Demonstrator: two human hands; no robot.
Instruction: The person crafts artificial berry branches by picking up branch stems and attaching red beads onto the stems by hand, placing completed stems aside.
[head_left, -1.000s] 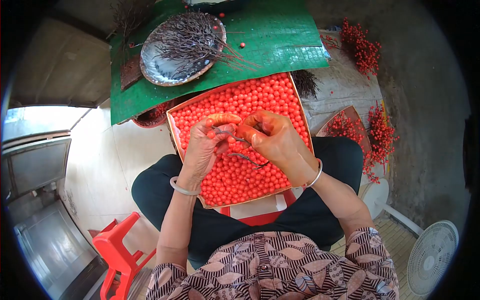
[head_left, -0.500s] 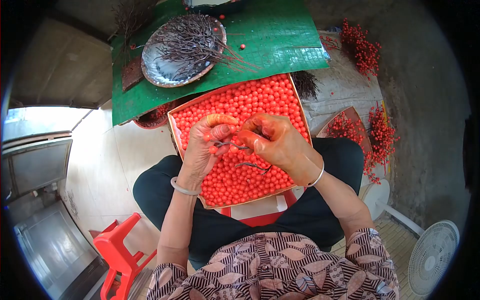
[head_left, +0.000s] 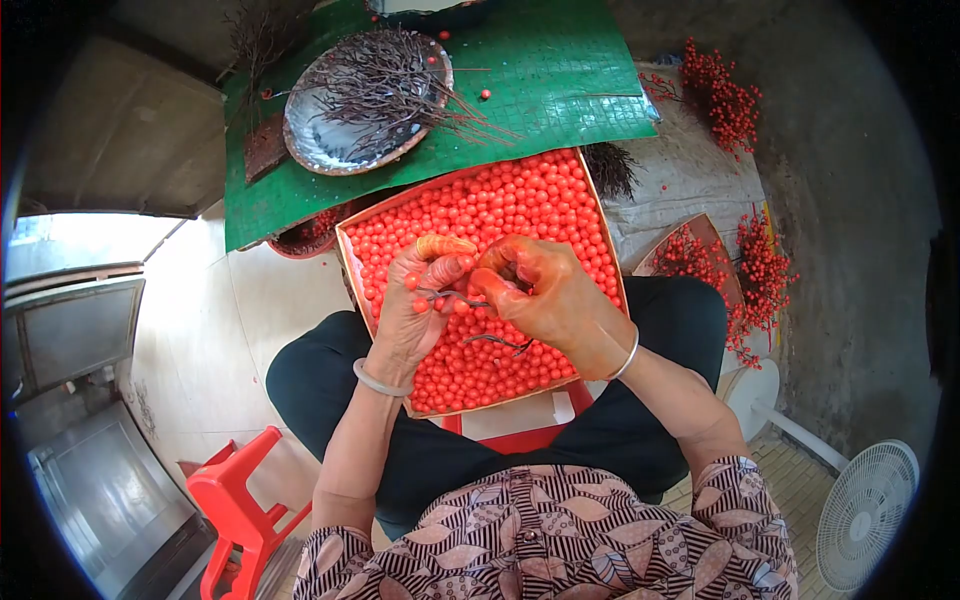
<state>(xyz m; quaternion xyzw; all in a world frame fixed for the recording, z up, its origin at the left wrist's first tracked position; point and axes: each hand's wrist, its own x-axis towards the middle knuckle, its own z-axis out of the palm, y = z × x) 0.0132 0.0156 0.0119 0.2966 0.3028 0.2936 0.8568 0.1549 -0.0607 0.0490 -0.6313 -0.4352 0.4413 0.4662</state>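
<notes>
My left hand (head_left: 402, 318) is closed around a dark berry twig (head_left: 466, 301) with several red berries on it, its thumb and fingertips bent toward the middle. Opposite it, my right hand (head_left: 568, 308) has its reddish-stained fingers pinched together at the twig, close to the left fingertips; what lies between them is hidden. Another length of dark stem (head_left: 497, 342) shows just below the right hand. Both hands are over a shallow cardboard box (head_left: 350, 262) filled with loose red berries (head_left: 530, 190), which rests at my lap.
A green board (head_left: 560, 60) beyond the box bears a white-coated bowl (head_left: 335, 140) with bare dark twigs (head_left: 385, 85). Finished-looking berry sprays (head_left: 720, 95) lie at right. A red stool (head_left: 235, 490) stands left, a white fan (head_left: 865, 520) at lower right.
Both hands have shifted slightly, and the berry twig has turned a little between them. The stem below the right hand has moved slightly left and down.
</notes>
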